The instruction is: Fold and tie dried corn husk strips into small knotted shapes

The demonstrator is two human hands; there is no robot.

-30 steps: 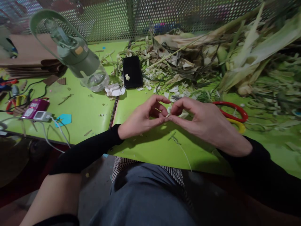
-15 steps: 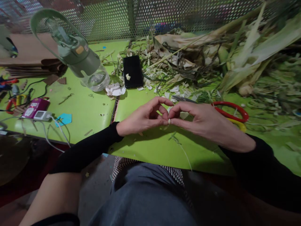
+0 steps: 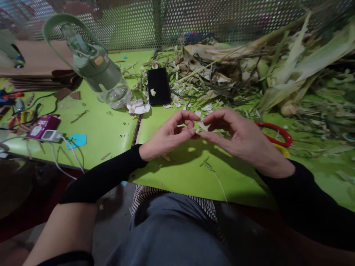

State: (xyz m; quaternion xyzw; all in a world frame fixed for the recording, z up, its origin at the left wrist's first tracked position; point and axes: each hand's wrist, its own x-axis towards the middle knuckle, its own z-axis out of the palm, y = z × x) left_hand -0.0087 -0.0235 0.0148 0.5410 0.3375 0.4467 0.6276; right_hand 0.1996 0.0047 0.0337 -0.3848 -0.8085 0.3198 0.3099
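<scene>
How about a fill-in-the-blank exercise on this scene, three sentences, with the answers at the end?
1. The left hand and the right hand pinch a pale leaf scrap above the ___ table.
2. Beyond the right hand lie scissors with one yellow handle and one ___ handle.
3. Behind the hands, a pale chip rests on a flat black ___.
Missing words: green; red; phone.

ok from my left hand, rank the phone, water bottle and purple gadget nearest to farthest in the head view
1. phone, just beyond the left hand pinching a leaf scrap
2. water bottle, farther back left
3. purple gadget, far left
</scene>
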